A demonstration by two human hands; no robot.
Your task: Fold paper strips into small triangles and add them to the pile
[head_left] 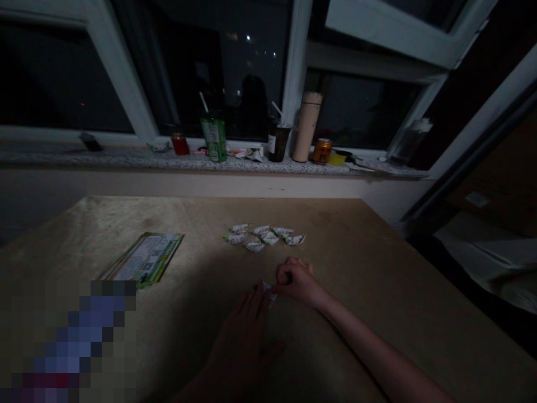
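Observation:
On the table (335,347), my left hand (247,322) lies flat with fingers stretched out, their tips on a small white printed wrapper piece (268,291). From the right, my right hand (298,281) pinches the edge of that piece between thumb and forefinger, its other fingers curled. Most of the piece is hidden by the fingers, and the light is dim. Beyond both hands sits a group of several small white-and-green folded wrapper pieces (268,238) with pointed ends. A stack of flat green-and-white printed packets (151,257) rests to the left.
A blurred-out blue patch (79,336) covers the lower left. Along the granite windowsill (251,166) stand a green cup (215,137), a dark cup (277,143), a pinkish flask (307,127), a gold can (322,151), a red jar (179,144) and a clear bottle (409,143).

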